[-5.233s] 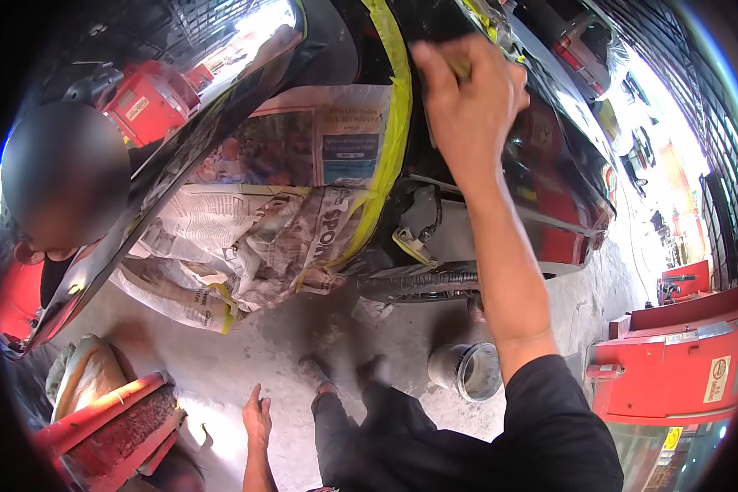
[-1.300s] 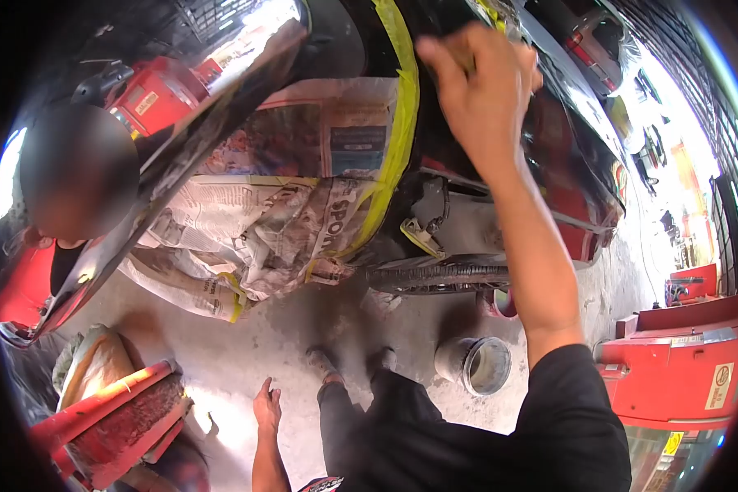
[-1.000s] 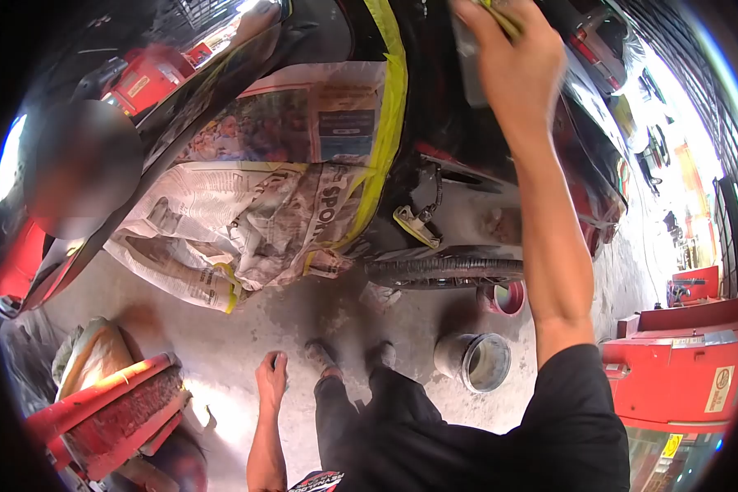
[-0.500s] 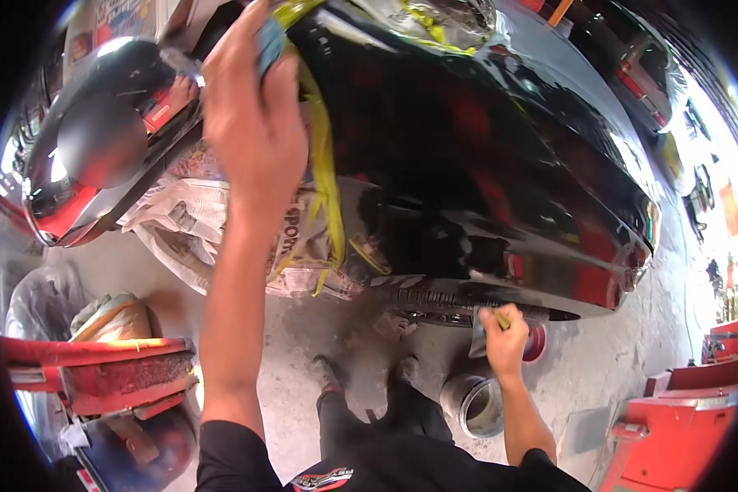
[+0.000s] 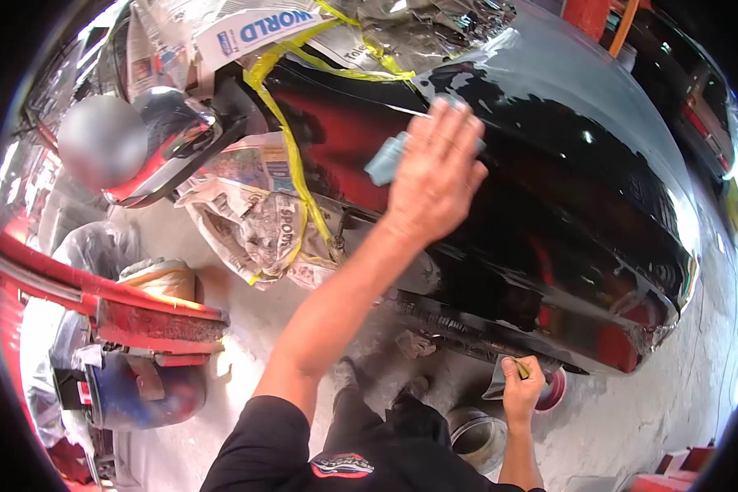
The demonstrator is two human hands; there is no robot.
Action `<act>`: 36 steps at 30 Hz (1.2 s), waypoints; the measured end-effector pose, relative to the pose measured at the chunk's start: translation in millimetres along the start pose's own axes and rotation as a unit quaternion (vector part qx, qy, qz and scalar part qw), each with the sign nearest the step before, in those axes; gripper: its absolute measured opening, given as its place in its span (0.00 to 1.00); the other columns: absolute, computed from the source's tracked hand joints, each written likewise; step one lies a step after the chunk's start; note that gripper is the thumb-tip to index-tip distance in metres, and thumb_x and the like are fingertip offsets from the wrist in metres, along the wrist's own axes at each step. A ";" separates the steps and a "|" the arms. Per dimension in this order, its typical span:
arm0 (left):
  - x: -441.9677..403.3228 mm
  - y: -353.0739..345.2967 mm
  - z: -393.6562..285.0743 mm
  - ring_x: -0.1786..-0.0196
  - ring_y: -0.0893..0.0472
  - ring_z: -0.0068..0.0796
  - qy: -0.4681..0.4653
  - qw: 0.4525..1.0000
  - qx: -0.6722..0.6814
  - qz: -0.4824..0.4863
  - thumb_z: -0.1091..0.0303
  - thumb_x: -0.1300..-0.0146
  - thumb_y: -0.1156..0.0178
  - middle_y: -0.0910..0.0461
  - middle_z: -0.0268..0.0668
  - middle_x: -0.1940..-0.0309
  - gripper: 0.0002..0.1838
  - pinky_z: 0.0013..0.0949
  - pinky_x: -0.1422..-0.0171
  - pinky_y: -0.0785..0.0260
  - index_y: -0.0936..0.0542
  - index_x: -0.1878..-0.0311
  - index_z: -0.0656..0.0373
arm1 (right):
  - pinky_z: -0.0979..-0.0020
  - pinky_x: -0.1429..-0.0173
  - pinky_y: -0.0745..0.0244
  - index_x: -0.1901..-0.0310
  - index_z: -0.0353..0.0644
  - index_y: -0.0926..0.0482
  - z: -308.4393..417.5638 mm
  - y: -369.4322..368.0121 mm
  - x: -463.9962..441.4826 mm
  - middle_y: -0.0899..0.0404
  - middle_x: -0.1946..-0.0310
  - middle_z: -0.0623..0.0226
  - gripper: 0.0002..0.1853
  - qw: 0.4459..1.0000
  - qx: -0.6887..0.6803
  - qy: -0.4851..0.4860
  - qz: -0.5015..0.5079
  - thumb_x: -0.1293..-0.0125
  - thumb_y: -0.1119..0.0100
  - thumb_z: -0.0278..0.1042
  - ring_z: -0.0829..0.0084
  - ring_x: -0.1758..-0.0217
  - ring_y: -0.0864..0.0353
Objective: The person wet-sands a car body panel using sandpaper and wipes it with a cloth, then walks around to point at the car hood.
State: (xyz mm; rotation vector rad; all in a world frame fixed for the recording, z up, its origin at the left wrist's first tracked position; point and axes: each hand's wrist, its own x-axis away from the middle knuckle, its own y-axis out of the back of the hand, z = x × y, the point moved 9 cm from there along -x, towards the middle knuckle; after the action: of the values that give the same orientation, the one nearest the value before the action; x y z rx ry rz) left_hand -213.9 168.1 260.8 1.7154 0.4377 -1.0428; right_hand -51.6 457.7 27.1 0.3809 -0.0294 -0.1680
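My left hand (image 5: 435, 172) lies over a light blue cloth (image 5: 385, 160), pressing it to the glossy black car panel (image 5: 541, 197). The fingers point up the panel, and part of the cloth sticks out beside them. Low by the car's bottom edge, my right hand (image 5: 526, 394) is closed on a dark grey flat sheet (image 5: 495, 384). A small olive-yellow piece (image 5: 523, 371) also shows at its fingers; its kind is unclear. Yellow-green masking tape (image 5: 293, 156) and newspaper (image 5: 283, 225) border the panel on the left.
A side mirror (image 5: 168, 115) juts out at upper left. Below it stand a red body part (image 5: 156, 324) and a blue drum (image 5: 152, 394). An open bucket (image 5: 451, 425) and a red container (image 5: 556, 392) sit on the floor near my right hand. Another vehicle (image 5: 697, 107) is at upper right.
My left hand has come down and right with the blue cloth, from the upper left onto the black panel. The view has shifted; my right hand still holds the grey sheet down low.
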 end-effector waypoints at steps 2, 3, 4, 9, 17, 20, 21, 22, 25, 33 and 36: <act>14.0 -18.0 -32.3 0.19 0.41 0.51 -0.021 0.998 0.033 0.048 0.62 0.35 0.35 0.36 0.47 0.23 0.34 0.55 0.17 0.51 0.30 0.28 0.61 | 0.78 0.65 0.39 0.68 0.39 0.27 17.2 4.8 -9.2 0.33 0.74 0.81 0.16 0.999 -0.017 0.045 -0.001 0.30 0.29 0.36 0.86 0.69 0.38; 23.8 -26.7 -43.5 0.18 0.42 0.50 -0.032 0.996 0.047 0.065 0.62 0.35 0.35 0.38 0.46 0.21 0.35 0.54 0.16 0.52 0.31 0.26 0.60 | 0.78 0.65 0.39 0.68 0.39 0.27 19.3 4.8 -11.8 0.33 0.74 0.81 0.16 0.999 -0.035 0.038 0.007 0.30 0.30 0.36 0.86 0.69 0.38; 31.2 -32.5 -48.7 0.16 0.46 0.46 -0.030 0.995 0.047 0.085 0.60 0.36 0.33 0.42 0.43 0.19 0.39 0.52 0.15 0.54 0.34 0.23 0.58 | 0.78 0.65 0.39 0.68 0.39 0.27 21.7 3.9 -13.3 0.33 0.74 0.81 0.16 0.998 -0.050 0.031 0.016 0.30 0.30 0.36 0.86 0.69 0.38; 13.8 12.5 8.7 0.22 0.36 0.55 -0.003 1.000 0.029 -0.012 0.69 0.41 0.31 0.29 0.49 0.28 0.32 0.60 0.20 0.46 0.25 0.31 0.58 | 0.78 0.64 0.37 0.67 0.38 0.26 15.4 -5.5 -4.1 0.30 0.74 0.79 0.13 0.997 -0.049 -0.001 0.064 0.31 0.30 0.31 0.85 0.69 0.35; -7.6 64.9 131.0 0.26 0.31 0.53 0.052 0.981 -0.112 -0.151 0.65 0.26 0.44 0.23 0.46 0.35 0.19 0.59 0.22 0.44 0.23 0.36 0.59 | 0.79 0.65 0.38 0.68 0.38 0.27 -6.8 -2.2 14.5 0.30 0.74 0.79 0.12 0.994 -0.073 -0.034 0.078 0.32 0.31 0.28 0.86 0.70 0.36; -3.0 50.8 95.0 0.27 0.30 0.52 0.030 0.988 -0.069 -0.132 0.66 0.25 0.45 0.23 0.46 0.36 0.18 0.57 0.22 0.44 0.23 0.35 0.59 | 0.79 0.65 0.38 0.68 0.38 0.27 -6.1 -1.5 13.8 0.30 0.74 0.79 0.12 0.994 -0.073 -0.029 0.078 0.31 0.31 0.28 0.86 0.70 0.36; -1.5 48.4 84.8 0.28 0.29 0.52 0.016 0.991 -0.050 -0.120 0.67 0.25 0.45 0.22 0.46 0.36 0.18 0.57 0.22 0.43 0.23 0.36 0.59 | 0.79 0.65 0.38 0.68 0.38 0.27 -6.2 -3.5 13.0 0.30 0.74 0.79 0.12 0.994 -0.073 -0.028 0.081 0.31 0.31 0.28 0.86 0.70 0.36; -1.5 51.1 80.2 0.30 0.27 0.52 -0.003 0.992 -0.045 -0.120 0.68 0.25 0.46 0.22 0.47 0.37 0.17 0.55 0.24 0.41 0.22 0.36 0.59 | 0.79 0.65 0.38 0.68 0.38 0.26 -6.2 -5.5 11.8 0.30 0.74 0.79 0.12 0.994 -0.069 -0.027 0.085 0.31 0.31 0.28 0.86 0.70 0.36; -8.2 68.6 127.7 0.30 0.27 0.53 -0.011 0.992 -0.058 -0.112 0.69 0.28 0.43 0.22 0.47 0.38 0.17 0.56 0.25 0.40 0.22 0.38 0.59 | 0.78 0.65 0.37 0.67 0.38 0.25 -4.4 -4.0 8.0 0.29 0.74 0.79 0.11 0.994 -0.070 -0.032 0.083 0.31 0.31 0.28 0.86 0.69 0.35; -6.3 66.3 109.4 0.33 0.24 0.56 0.011 0.984 -0.060 -0.168 0.77 0.29 0.44 0.19 0.49 0.43 0.16 0.53 0.27 0.35 0.21 0.40 0.59 | 0.76 0.53 0.30 0.56 0.37 0.19 -60.4 5.0 8.4 0.20 0.63 0.74 0.14 0.908 -0.336 -0.247 0.046 0.25 0.35 0.42 0.82 0.59 0.26; -2.0 33.3 52.1 0.27 0.28 0.51 0.031 0.994 -0.003 -0.103 0.78 0.33 0.41 0.21 0.46 0.37 0.21 0.55 0.22 0.41 0.22 0.36 0.58 | 0.67 0.41 0.23 0.46 0.36 0.22 -18.5 -6.6 -4.8 0.17 0.51 0.65 0.23 0.861 -0.425 -0.268 0.076 0.26 0.36 0.50 0.72 0.46 0.20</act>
State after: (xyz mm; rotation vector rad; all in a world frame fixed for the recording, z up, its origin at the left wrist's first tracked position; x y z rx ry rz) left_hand -214.0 108.4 277.2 1.7271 0.6691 -1.1341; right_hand -56.3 459.3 7.5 -0.5661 -0.5211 -0.1112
